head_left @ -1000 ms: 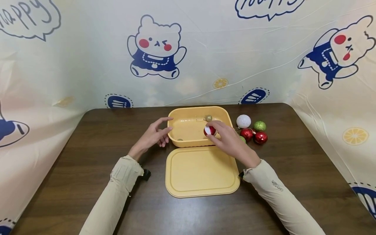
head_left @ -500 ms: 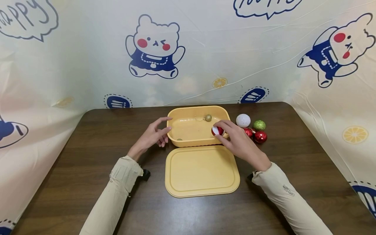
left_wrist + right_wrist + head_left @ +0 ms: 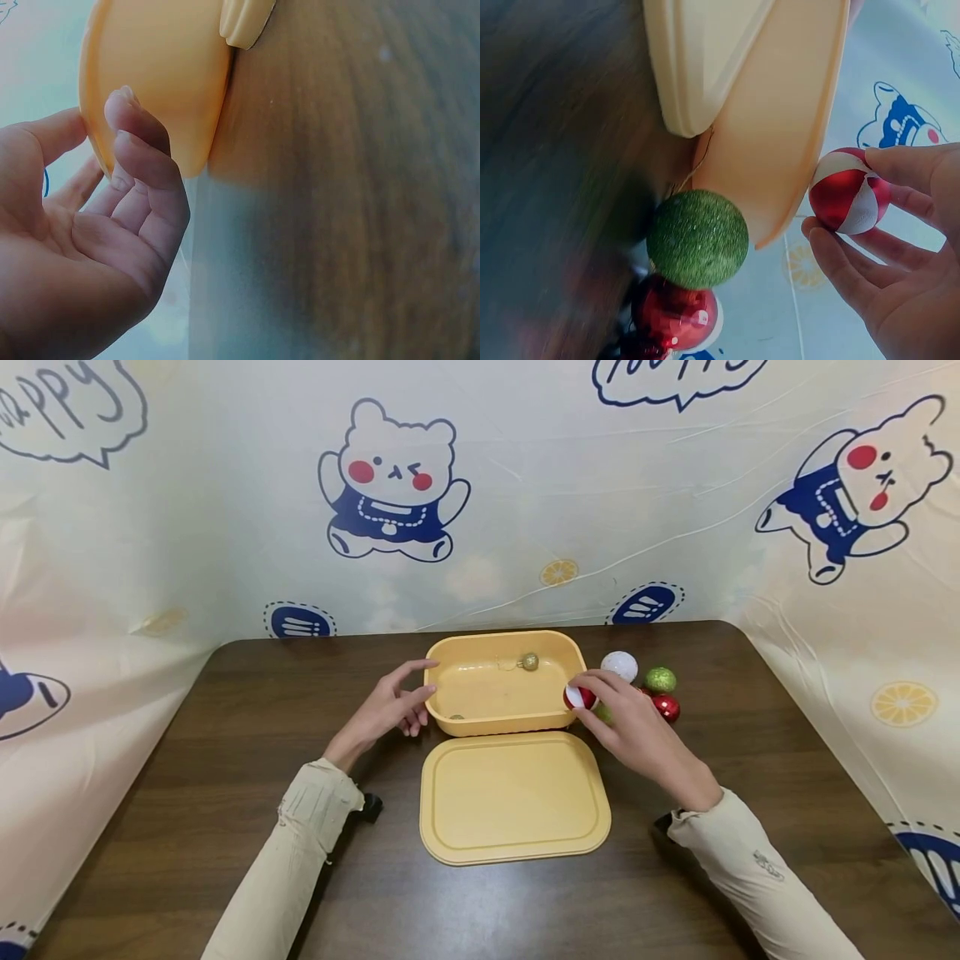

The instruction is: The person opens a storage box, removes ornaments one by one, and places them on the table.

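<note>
Between the thumb and fingertips of my right hand (image 3: 633, 727) is a red and white Christmas ball (image 3: 849, 191), pinched at the right rim of a yellow box (image 3: 502, 726). Inside the box lie a small gold ball (image 3: 529, 662) near the back wall and another small gold piece (image 3: 456, 717) at the front left corner. My left hand (image 3: 386, 703) rests with loosely bent fingers at the box's left end; in the left wrist view a fingertip (image 3: 69, 133) meets the rim.
Right of the box sit more Christmas balls: a white one (image 3: 619, 667), a glittery green one (image 3: 660, 680), shiny red ones (image 3: 666, 707) and another green one (image 3: 697, 238) beside the box. A yellow lid (image 3: 515, 797) lies flat in front of the box on the brown table (image 3: 225, 793).
My right hand has moved right with the red and white ball, from over the box's interior to its right rim. The left hand has kept its place.
</note>
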`<action>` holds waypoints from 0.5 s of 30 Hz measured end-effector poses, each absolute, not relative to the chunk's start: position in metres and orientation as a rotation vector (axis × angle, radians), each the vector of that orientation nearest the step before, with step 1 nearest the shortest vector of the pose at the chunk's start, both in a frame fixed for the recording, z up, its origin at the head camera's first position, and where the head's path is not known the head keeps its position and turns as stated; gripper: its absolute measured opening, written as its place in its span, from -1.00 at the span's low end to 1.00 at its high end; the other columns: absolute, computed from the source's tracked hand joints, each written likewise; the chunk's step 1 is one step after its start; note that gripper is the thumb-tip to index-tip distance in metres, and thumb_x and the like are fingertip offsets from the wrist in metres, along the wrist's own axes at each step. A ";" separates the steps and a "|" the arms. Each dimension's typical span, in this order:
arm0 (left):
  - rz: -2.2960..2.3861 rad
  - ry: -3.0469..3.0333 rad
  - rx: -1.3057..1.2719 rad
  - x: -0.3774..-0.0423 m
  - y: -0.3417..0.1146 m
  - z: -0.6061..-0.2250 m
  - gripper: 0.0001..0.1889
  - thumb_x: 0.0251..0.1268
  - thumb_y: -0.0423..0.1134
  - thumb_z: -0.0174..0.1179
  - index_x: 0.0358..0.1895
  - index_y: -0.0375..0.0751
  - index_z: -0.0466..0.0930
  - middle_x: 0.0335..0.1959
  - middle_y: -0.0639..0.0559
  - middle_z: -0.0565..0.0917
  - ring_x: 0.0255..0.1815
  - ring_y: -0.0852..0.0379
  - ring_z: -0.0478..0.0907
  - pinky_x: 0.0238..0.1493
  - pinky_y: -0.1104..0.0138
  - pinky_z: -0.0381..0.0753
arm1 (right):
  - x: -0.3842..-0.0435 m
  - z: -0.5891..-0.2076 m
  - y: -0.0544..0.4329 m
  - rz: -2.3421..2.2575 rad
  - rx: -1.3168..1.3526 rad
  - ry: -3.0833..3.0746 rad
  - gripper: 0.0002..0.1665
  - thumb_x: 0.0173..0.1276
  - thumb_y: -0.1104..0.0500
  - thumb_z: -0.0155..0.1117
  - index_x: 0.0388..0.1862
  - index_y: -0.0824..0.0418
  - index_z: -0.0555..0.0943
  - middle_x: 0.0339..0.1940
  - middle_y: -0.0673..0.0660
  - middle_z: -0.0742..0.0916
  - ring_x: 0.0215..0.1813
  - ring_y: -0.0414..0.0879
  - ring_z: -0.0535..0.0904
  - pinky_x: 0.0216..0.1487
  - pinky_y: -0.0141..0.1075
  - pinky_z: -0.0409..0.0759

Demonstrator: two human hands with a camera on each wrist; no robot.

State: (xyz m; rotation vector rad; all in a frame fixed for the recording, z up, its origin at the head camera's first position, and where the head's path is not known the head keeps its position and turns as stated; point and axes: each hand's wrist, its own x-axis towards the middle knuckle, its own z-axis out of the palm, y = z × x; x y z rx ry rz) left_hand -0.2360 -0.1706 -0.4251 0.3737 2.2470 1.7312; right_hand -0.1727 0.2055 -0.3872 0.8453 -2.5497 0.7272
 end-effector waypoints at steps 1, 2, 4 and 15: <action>1.731 2.247 0.373 -0.236 -0.171 -0.425 -0.43 0.51 -0.06 0.13 0.50 0.02 0.23 -0.57 -0.21 0.59 -0.70 0.02 0.51 -0.65 0.26 0.52 | -0.172 -0.387 0.207 0.724 0.838 -2.555 -0.54 0.29 0.23 0.45 0.16 0.21 0.59 0.15 0.16 0.62 0.12 0.02 0.57 0.11 -0.01 0.61; 1.730 2.246 0.373 -0.236 -0.171 -0.425 -0.43 0.51 -0.06 0.13 0.49 0.03 0.23 -0.57 -0.21 0.59 -0.70 0.02 0.51 -0.65 0.26 0.53 | -0.171 -0.387 0.209 0.721 0.832 -2.558 -0.54 0.29 0.22 0.45 0.17 0.20 0.59 0.15 0.15 0.62 0.13 0.02 0.56 0.13 -0.01 0.60; 1.728 2.247 0.366 -0.235 -0.171 -0.425 -0.44 0.51 -0.05 0.13 0.49 0.05 0.24 -0.56 -0.21 0.59 -0.70 0.02 0.51 -0.65 0.26 0.52 | -0.168 -0.387 0.213 0.715 0.823 -2.562 -0.55 0.31 0.20 0.43 0.16 0.19 0.59 0.15 0.13 0.61 0.13 -0.01 0.55 0.14 -0.02 0.60; 1.722 2.247 0.369 -0.236 -0.172 -0.426 -0.42 0.50 -0.03 0.13 0.49 0.03 0.23 -0.54 -0.28 0.59 -0.70 0.03 0.51 -0.65 0.25 0.54 | -0.156 -0.396 0.240 0.652 0.772 -2.483 -0.54 0.23 0.29 0.47 0.12 0.22 0.62 0.12 0.14 0.66 0.10 0.00 0.58 0.09 -0.04 0.58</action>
